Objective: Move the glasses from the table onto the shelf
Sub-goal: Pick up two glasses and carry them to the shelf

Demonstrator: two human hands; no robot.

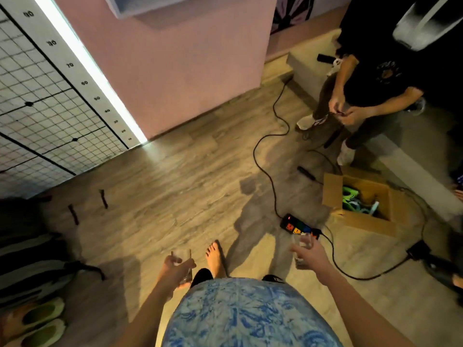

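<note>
I hold one clear drinking glass in each hand above a wooden floor. My left hand (176, 267) is wrapped around a clear glass (182, 256), held upright in front of my waist. My right hand (309, 255) grips a second clear glass (304, 242) out to the right, above a power strip. Both glasses are blurred. No table is in view. The corner of a white shelf or cabinet (140, 6) shows at the top, against the pink wall.
A black power strip (298, 225) with cables lies on the floor ahead right. An open cardboard box (360, 204) stands beyond it. A seated person (363, 96) in dark clothes is at the right. Slippers (37, 321) and a dark bag lie at the left.
</note>
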